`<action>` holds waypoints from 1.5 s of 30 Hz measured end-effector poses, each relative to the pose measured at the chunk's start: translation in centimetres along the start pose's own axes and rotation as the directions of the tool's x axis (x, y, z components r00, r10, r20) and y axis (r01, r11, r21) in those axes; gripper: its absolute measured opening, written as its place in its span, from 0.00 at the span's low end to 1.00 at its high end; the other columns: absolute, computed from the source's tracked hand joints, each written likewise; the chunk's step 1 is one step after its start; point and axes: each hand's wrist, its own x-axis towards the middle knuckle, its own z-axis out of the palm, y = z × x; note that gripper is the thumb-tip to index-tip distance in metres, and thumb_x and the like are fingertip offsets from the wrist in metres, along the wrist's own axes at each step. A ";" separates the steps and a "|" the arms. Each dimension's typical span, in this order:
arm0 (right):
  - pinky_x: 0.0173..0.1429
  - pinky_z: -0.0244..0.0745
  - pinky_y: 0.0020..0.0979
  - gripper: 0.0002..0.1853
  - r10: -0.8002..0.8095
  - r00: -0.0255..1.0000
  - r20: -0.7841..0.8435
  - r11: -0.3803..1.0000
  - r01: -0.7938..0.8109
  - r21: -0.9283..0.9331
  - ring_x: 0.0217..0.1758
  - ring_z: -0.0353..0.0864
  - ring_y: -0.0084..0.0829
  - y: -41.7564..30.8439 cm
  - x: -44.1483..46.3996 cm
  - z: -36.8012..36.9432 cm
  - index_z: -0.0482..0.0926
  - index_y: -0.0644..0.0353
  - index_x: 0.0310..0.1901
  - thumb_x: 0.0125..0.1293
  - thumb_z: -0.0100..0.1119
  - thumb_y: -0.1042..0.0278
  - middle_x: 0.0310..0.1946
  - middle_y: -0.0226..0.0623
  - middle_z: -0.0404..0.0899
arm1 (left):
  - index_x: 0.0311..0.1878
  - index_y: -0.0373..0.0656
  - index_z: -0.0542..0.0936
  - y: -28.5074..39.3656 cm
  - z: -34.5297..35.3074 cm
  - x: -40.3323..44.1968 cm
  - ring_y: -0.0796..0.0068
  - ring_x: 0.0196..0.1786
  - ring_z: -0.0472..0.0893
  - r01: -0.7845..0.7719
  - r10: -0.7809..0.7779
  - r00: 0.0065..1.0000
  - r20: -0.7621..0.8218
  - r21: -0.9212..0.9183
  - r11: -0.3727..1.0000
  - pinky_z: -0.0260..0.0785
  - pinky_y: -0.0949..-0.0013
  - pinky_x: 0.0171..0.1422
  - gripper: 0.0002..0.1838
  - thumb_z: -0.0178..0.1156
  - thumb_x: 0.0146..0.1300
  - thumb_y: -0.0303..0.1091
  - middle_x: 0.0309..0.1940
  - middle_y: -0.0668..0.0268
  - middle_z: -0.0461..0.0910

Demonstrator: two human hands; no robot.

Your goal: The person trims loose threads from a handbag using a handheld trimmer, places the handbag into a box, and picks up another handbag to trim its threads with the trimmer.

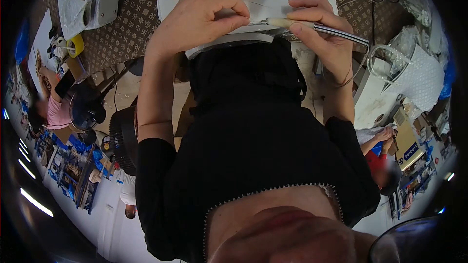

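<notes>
Brown cloth with a small repeated pattern (131, 7) covers the desk, and a second white piece in clear plastic (105, 0) lies toward its left edge. At the middle of the near edge sits the white panel (278, 0): smooth, rounded at its far corners, a gold-coloured stud near each, with fine marks on its face and a curved, paler-grey band (229, 44) along the side nearest the person. The right hand (324, 31) grasps a pen-like tool (336, 32), metal-handled and cream-gripped. The left hand (200, 17) pinches thumb toward forefinger beside the tip; whether anything is between them I cannot tell.
</notes>
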 end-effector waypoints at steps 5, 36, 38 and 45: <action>0.73 0.47 0.43 0.09 -0.019 0.999 0.030 0.983 0.024 -0.183 0.51 0.77 0.31 0.3 0.1 0.3 0.84 0.60 0.34 0.50 0.66 0.70 0.33 0.33 0.83 | 0.41 0.46 0.77 -0.4 0.3 0.2 0.65 0.61 0.68 0.031 -0.031 0.999 -0.018 -0.024 0.999 0.52 0.53 0.66 0.10 0.62 0.57 0.37 0.54 0.69 0.75; 0.72 0.47 0.42 0.08 -0.029 0.998 0.060 0.972 0.042 -0.231 0.53 0.77 0.31 0.7 0.3 0.3 0.84 0.57 0.35 0.51 0.66 0.69 0.35 0.30 0.84 | 0.46 0.45 0.77 -1.3 0.6 -0.6 0.65 0.58 0.72 0.185 -0.198 0.979 -0.055 -0.180 0.966 0.59 0.54 0.63 0.16 0.64 0.54 0.36 0.53 0.67 0.76; 0.72 0.47 0.42 0.08 -0.032 0.997 0.066 0.972 0.046 -0.230 0.53 0.77 0.31 0.6 0.4 0.3 0.84 0.57 0.35 0.51 0.66 0.69 0.35 0.30 0.84 | 0.46 0.44 0.77 -1.4 0.6 -0.7 0.65 0.58 0.72 0.194 -0.208 0.976 -0.057 -0.190 0.962 0.59 0.54 0.63 0.16 0.64 0.54 0.36 0.53 0.67 0.76; 0.72 0.47 0.42 0.08 -0.043 0.997 0.064 0.972 0.057 -0.230 0.53 0.77 0.31 0.8 0.3 0.4 0.84 0.57 0.35 0.52 0.66 0.69 0.34 0.30 0.84 | 0.47 0.44 0.77 -1.5 0.6 -0.9 0.65 0.57 0.73 0.225 -0.245 0.968 -0.062 -0.223 0.948 0.60 0.54 0.62 0.17 0.65 0.54 0.36 0.53 0.66 0.76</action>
